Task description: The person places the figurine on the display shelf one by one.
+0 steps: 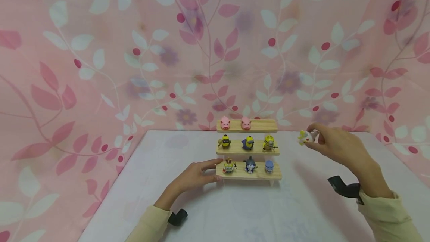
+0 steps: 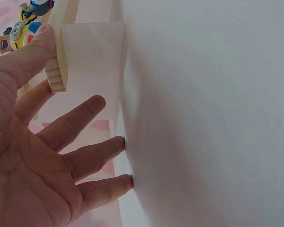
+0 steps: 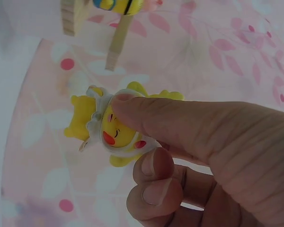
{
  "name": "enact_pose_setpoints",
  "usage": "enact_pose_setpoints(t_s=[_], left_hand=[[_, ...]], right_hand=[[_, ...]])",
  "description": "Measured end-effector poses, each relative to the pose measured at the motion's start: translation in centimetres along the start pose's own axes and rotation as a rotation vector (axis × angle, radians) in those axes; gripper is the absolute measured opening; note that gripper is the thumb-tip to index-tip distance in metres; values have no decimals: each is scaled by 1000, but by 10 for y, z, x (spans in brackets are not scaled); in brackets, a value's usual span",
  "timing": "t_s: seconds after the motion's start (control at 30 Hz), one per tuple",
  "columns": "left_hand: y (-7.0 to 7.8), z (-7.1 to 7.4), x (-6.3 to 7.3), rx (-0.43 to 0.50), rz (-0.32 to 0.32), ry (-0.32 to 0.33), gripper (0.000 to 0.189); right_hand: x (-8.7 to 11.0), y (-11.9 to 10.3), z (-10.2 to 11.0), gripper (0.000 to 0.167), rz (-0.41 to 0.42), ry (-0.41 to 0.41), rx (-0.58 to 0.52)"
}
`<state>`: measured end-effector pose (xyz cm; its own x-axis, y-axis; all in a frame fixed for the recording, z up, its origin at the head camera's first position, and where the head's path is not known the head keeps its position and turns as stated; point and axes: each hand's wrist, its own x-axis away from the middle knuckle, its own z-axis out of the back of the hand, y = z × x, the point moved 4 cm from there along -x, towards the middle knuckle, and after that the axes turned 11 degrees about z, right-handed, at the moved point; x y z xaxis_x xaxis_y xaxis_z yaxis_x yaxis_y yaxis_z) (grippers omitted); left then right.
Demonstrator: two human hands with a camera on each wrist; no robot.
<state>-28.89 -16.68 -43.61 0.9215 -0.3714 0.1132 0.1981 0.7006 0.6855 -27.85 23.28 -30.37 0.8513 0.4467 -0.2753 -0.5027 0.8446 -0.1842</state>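
My left hand (image 1: 198,174) grips the left end of the lowest tier of a wooden display stand (image 1: 250,174), thumb and index finger at the plank. In the left wrist view the other fingers spread out, tips close to the tabletop. To the right of the stand, my right hand (image 1: 339,145) pinches a small yellow-and-white figurine (image 3: 118,125) above the table. The figurine has an orange beak and a white hood, and lies sideways in the right wrist view. Two pink pig figurines (image 1: 246,123) sit on the top tier, toward its left and middle.
Three yellow figurines (image 1: 248,143) stand on the middle tier. The bottom tier bears a crowned yellow figurine (image 1: 228,166), a dark-hooded one (image 1: 250,165) and a blue one (image 1: 269,166). A white cloth (image 1: 141,163) covers the table. Behind hangs a pink leaf-patterned curtain (image 1: 215,66).
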Motion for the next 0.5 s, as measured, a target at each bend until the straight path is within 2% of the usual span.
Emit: enact_pose_setpoints(t_s=[0.5], left_hand=[[-1,0,0,-1,-3,-4,62]], right_hand=[[-26,-29,18,43,27,14,-26]])
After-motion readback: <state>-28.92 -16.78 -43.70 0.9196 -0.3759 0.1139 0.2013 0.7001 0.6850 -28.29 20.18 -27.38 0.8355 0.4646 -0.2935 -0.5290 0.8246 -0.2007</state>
